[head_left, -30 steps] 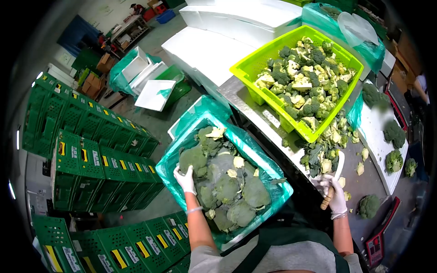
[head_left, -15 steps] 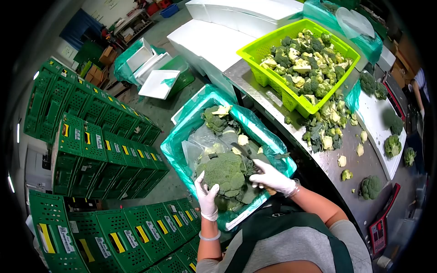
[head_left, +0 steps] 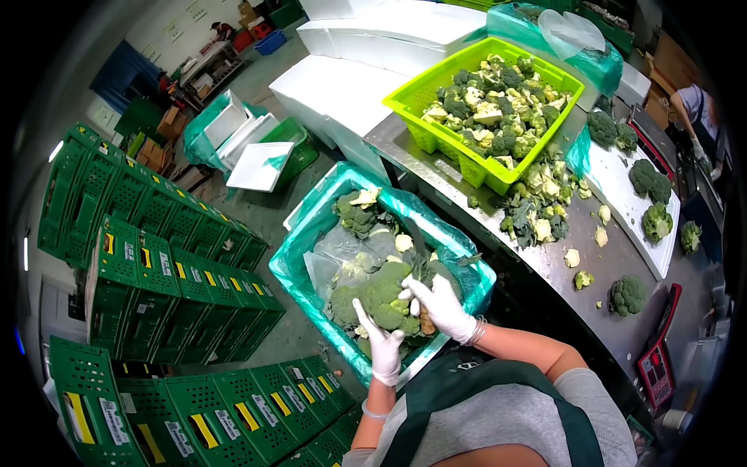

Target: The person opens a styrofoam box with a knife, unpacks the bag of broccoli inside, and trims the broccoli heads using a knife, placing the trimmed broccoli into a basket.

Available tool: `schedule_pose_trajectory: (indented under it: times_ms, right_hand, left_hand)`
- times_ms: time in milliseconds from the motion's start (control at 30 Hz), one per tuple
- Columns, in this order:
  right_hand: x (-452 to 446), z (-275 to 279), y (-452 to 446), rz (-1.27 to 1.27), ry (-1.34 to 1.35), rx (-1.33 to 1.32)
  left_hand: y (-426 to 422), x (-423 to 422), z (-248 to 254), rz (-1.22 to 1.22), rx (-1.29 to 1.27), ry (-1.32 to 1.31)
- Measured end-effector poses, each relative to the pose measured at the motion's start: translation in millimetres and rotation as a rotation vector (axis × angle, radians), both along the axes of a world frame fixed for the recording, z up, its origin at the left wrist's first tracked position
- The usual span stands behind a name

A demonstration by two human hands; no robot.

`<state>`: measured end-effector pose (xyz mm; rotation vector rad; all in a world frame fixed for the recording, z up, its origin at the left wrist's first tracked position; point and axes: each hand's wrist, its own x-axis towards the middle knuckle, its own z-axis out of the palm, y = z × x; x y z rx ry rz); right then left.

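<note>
Our left hand (head_left: 385, 354), fingers and thumb apart, rested against the near side of a broccoli head (head_left: 383, 290) in the lined box's (head_left: 313, 324) near half; our right hand (head_left: 447, 308), curled around a wooden handle (head_left: 426, 321), met its right side.
</note>
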<state>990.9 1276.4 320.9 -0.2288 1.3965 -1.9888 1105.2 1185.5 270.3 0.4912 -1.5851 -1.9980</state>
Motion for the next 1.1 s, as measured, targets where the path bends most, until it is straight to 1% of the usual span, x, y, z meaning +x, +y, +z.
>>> schedule_pose_trajectory:
  times_ms: [67,100,133,167,200,233,267,333,367,400,433,467,533,600,633,667,733,767,800,867,900,933,1000,1033,1067,1100]
  right_hand:
    - [10.1,-1.6,-2.0,0.051,0.049,0.037]
    - [12.3,-0.4,-4.1,0.038,0.012,0.012]
    - [11.2,1.1,-2.9,0.034,0.011,0.011]
    - [8.7,3.5,-1.1,0.122,-0.128,-0.099]
    - [8.3,6.7,0.4,0.211,-0.266,-0.209]
    - [14.7,16.5,0.0,0.274,-0.348,-0.273]
    - [17.9,16.1,1.0,0.377,-0.319,-0.372]
    - [6.4,28.2,11.1,0.437,-0.273,-0.359]
    - [-17.0,40.4,23.5,0.526,-0.122,-0.209]
    - [-34.4,30.7,26.6,0.478,0.076,-0.118]
    - [-47.6,13.0,20.6,0.201,0.677,-0.05]
    - [-61.4,13.2,25.0,-0.075,1.318,0.317]
    - [-57.2,-12.0,37.8,0.188,1.281,0.842]
    - [-24.2,-10.0,35.1,0.189,1.345,0.51]
    - [-10.4,-0.9,33.6,0.289,1.449,0.563]
    - [-1.8,-2.3,29.6,0.335,1.512,0.564]
    - [4.9,-12.1,19.6,0.413,1.531,0.632]
    - [3.7,-16.8,13.8,0.405,1.541,0.641]
    - [1.7,-20.1,10.1,0.402,1.541,0.643]
    - [-5.3,-23.2,4.3,0.39,1.593,0.651]
    - [-13.4,-27.2,3.3,0.376,1.641,0.613]
    - [-24.1,-33.1,2.9,0.423,1.618,0.71]
    - [-40.3,-41.3,8.1,0.42,1.648,0.613]
    - [-43.8,-36.3,8.9,0.445,1.669,0.664]
    - [-54.1,-40.3,8.0,0.445,1.629,0.686]
    - [-76.6,-39.2,24.1,0.345,1.26,0.994]
  left_hand:
    - [11.6,-3.6,3.5,0.034,0.095,0.006]
    - [10.5,-6.8,6.7,0.029,0.094,0.005]
    - [8.2,-11.0,10.1,0.057,0.178,-0.009]
    - [6.4,-12.1,11.9,0.087,0.263,-0.024]
    - [1.3,-12.8,2.6,0.109,0.307,0.009]
    - [-17.7,-7.7,-31.5,-0.227,0.693,0.224]
    - [-15.4,-8.8,-25.8,-0.103,0.742,0.11]
    - [-10.4,-10.8,-14.0,0.152,0.845,-0.115]
    - [-18.5,-5.2,-23.2,0.079,0.899,-0.059]
    - [-28.9,2.5,-37.2,0.006,0.953,-0.001]
    - [-35.6,10.3,-44.3,-0.019,0.928,0.034]
    - [-35.6,14.7,-39.9,0.032,0.927,0.069]
    - [-33.5,17.2,-29.4,0.095,0.751,0.05]
    - [-36.1,15.0,-25.3,0.11,0.764,0.057]
    - [-35.6,18.0,-24.1,0.118,0.776,0.048]
    - [-34.9,18.7,-23.2,0.118,0.776,0.048]
    - [-33.0,17.7,-22.4,0.11,0.881,0.1]
    - [-30.8,18.1,-24.8,0.104,0.778,0.046]
    - [-28.3,18.7,-25.0,0.101,0.779,0.047]
    - [-20.8,22.2,-16.1,0.014,0.958,0.121]
    - [-18.6,23.7,-6.8,-0.045,0.959,0.145]
    - [-17.2,26.6,-9.1,-0.049,0.958,0.143]
    - [-13.4,31.2,-16.3,0.003,0.877,0.098]
    - [-9.6,30.7,-7.6,-0.001,0.861,0.09]
    - [-6.8,37.8,-2.8,0.001,0.864,0.088]
    - [-7.9,47.6,1.1,0.082,0.773,0.07]
